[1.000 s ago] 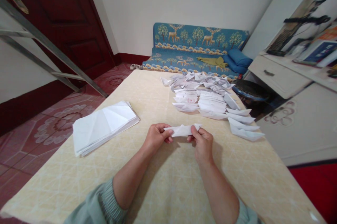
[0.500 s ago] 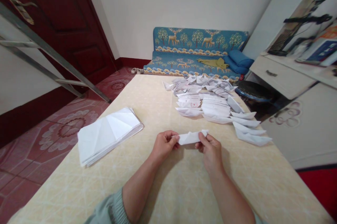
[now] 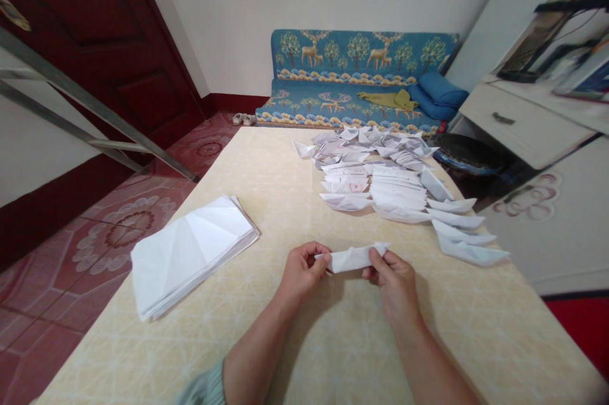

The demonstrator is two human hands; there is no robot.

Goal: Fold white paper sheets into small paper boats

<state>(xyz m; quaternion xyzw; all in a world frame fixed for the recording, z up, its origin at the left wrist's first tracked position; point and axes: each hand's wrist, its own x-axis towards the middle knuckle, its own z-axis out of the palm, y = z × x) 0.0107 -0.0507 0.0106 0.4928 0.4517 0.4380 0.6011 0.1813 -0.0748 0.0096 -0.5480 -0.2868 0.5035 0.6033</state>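
Observation:
Between my hands, a little above the table (image 3: 266,170), is a white folded paper boat (image 3: 351,259), long and narrow with a small peak in the middle. My left hand (image 3: 304,273) pinches its left tip between thumb and fingers. At the other end, my right hand (image 3: 392,281) grips it with the thumb on the near face and the fingers behind. To the right and beyond lie rows of finished-looking paper boats (image 3: 399,192), some plain white, some printed. A stack of creased white paper sheets (image 3: 190,252) rests on the left side.
Past the far table edge stands a blue patterned sofa (image 3: 356,62) with a green cloth (image 3: 390,100) on it. A metal ladder (image 3: 109,116) leans at the left by a dark red door (image 3: 95,30). A white cabinet (image 3: 533,132) stands on the right.
The camera view has tilted down and shifted slightly. Both hands keep hold of the paper boat's ends, with little visible change in grip.

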